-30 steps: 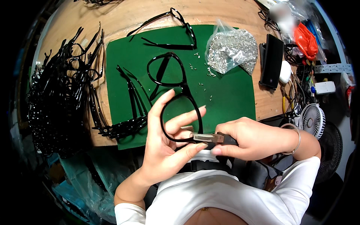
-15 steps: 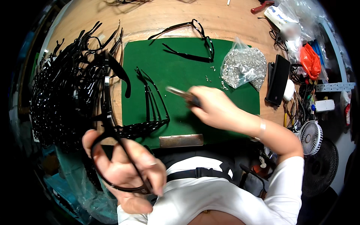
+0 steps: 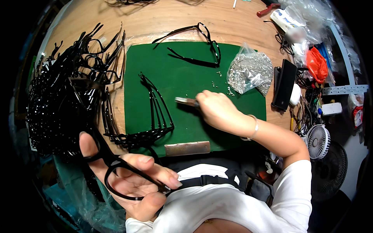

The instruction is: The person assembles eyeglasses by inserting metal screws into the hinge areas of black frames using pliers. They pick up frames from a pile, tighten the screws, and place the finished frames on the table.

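My left hand [image 3: 132, 186], fingers curled, holds a black eyeglass frame [image 3: 112, 160] up close, near the mat's front left corner; one rim loops in front of the palm. In my right hand [image 3: 217, 106] is a slim metal-tipped hand tool [image 3: 184, 101], its exact kind unclear. The tip points left, low over the green mat [image 3: 182, 81]. Left of it, several nested black frames [image 3: 147, 136] lie with their temples pointing away. A single black frame [image 3: 194, 61] rests across the mat's far edge.
A large heap of black frames [image 3: 50, 112] fills the left side. On the mat's right lies a clear bag of tiny metal parts [image 3: 248, 73], some loose beside it. A metal strip [image 3: 186, 148] sits at the front edge. A black phone-like slab [image 3: 284, 85] and small fan [image 3: 318, 141] stand farther right.
The frame in my left hand has turned and swung slightly lower, with the fingers shifting around it. My right hand has moved slightly, and the tool's tip has dipped a little lower.
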The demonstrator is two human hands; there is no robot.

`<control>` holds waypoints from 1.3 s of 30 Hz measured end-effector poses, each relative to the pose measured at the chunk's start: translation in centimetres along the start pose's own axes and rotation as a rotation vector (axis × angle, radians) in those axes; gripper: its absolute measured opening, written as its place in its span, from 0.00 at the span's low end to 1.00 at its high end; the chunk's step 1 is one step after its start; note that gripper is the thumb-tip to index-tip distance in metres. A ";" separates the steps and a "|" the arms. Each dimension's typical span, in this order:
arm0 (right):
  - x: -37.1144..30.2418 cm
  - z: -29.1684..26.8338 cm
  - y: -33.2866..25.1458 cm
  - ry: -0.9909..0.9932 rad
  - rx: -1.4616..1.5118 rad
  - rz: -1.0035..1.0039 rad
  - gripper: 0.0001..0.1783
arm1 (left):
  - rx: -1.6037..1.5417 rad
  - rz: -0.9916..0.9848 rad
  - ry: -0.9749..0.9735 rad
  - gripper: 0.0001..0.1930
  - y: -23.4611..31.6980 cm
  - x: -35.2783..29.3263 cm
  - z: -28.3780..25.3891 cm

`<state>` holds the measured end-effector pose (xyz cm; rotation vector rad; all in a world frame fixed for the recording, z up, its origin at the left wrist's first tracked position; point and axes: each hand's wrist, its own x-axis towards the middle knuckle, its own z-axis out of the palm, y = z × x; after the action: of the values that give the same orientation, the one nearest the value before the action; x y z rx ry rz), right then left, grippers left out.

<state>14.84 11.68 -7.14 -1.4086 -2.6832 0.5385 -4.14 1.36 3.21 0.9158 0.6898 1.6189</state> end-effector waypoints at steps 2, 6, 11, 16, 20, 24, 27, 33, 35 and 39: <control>-2.7 -1.0 1.1 -0.030 -0.018 0.067 0.06 | -0.221 -0.077 -0.051 0.45 -0.3 0.0 0.0; -5.4 -2.7 2.1 0.000 0.095 0.145 0.07 | -0.282 -0.168 0.027 0.18 -1.4 -0.4 1.2; -3.5 -4.7 1.8 0.114 0.275 0.111 0.08 | -0.285 -0.256 0.043 0.24 -0.7 -0.7 3.1; 1.5 -1.1 0.9 0.129 0.296 -0.079 0.08 | 0.086 -0.199 -0.072 0.23 -1.7 -0.9 3.1; 3.6 0.6 0.5 0.161 0.116 -0.101 0.07 | 0.141 -0.232 0.027 0.23 -1.6 -1.6 2.3; 2.9 0.7 0.4 0.142 0.036 -0.128 0.07 | 0.090 -0.382 -0.138 0.19 -2.5 -2.0 1.3; 0.8 -1.2 0.5 0.175 0.091 -0.108 0.08 | 0.062 -0.369 -0.166 0.11 -3.4 -2.5 2.1; -7.9 -3.8 2.5 0.135 0.292 0.223 0.11 | 0.115 -0.369 -0.126 0.20 -3.9 -4.5 2.4; -9.7 -1.6 2.9 0.119 0.223 0.268 0.12 | 0.325 -0.512 -0.319 0.23 -4.3 -3.9 3.2; -9.8 0.0 3.2 0.223 0.134 0.263 0.13 | 0.470 -0.607 -0.542 0.26 -5.9 -3.5 3.9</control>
<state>23.06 5.42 -7.17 -1.6826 -2.2630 0.5310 2.63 -0.76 -0.26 1.2632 0.8637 0.6345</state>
